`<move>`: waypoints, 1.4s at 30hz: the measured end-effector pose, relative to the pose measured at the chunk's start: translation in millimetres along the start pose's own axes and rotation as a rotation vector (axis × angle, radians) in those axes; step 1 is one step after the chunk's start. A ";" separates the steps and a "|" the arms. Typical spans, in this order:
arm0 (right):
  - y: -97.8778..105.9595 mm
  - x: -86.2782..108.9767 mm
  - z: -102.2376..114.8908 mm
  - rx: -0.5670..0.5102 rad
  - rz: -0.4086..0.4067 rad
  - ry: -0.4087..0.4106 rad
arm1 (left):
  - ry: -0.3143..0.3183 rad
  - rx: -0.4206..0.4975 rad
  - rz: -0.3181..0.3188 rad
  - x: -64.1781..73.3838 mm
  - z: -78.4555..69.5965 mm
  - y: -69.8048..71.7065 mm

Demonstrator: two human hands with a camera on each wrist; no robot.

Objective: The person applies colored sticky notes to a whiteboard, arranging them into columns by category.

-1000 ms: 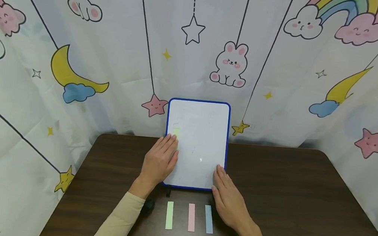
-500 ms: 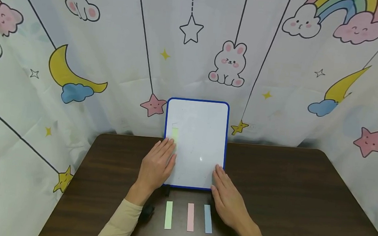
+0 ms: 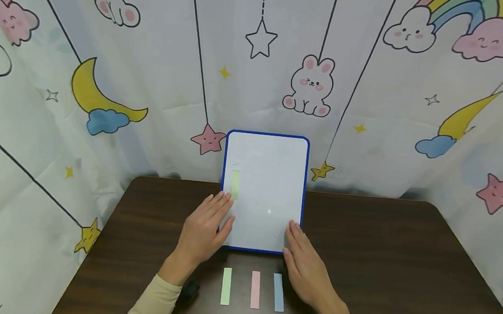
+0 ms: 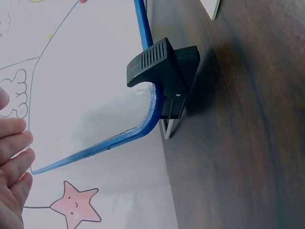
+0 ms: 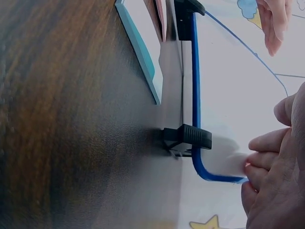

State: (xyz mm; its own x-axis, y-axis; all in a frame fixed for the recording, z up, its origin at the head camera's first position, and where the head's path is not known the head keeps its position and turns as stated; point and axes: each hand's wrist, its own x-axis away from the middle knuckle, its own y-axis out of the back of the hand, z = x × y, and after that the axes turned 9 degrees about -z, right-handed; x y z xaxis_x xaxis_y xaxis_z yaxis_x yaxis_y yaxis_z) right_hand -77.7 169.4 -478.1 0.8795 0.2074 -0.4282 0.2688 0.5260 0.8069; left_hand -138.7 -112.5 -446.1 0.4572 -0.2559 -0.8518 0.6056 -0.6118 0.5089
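A whiteboard [image 3: 272, 179] with a blue rim stands upright on the table. On its left side a pale green sticky strip [image 3: 235, 181] is stuck upright. My left hand [image 3: 203, 230], fingers straight, lies over the board's lower left edge, fingertips at the strip's lower end. In the left wrist view its fingers [image 4: 15, 148] are extended and hold nothing. My right hand [image 3: 309, 269] is at the lower right edge, fingers straight together, with fingertips [image 5: 252, 160] near the board's corner. Before the board lie a green [image 3: 226, 286], a pink [image 3: 255, 289] and a blue sticky-note pad [image 3: 279, 292].
Black clips [image 4: 157, 64] of a stand grip the board's bottom rim; another clip [image 5: 193, 137] shows in the right wrist view. The dark wooden table [image 3: 386, 263] reaches out to both sides. A white printed curtain [image 3: 169, 70] hangs behind and around it.
My left hand has slid down and slightly left along the board, uncovering more of the green strip. The right hand stays in place at the right edge. The head view shifts slightly.
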 end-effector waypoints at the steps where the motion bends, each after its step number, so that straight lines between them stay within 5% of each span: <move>1: 0.2 0.1 -0.6 0.003 -0.002 0.000 | -0.007 0.007 -0.001 0.2 -0.6 -0.6; 16: 2.0 0.8 4.4 -0.030 -0.005 -0.002 | -0.047 0.033 0.130 11.1 -11.8 5.3; 30: 2.5 6.6 16.6 -0.030 -0.049 0.119 | -0.073 0.086 0.194 24.1 -20.7 9.2; 42: 2.1 11.2 31.4 -0.076 0.046 0.133 | -0.152 0.101 0.228 37.8 -29.7 14.4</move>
State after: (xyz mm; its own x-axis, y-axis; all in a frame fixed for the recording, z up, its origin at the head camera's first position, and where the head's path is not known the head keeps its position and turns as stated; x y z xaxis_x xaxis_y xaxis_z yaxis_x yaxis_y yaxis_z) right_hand -55.0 146.9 -468.4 0.8291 0.3374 -0.4458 0.1948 0.5731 0.7960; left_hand -93.4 -108.8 -467.2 0.4670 -0.5001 -0.7293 0.4266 -0.5951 0.6811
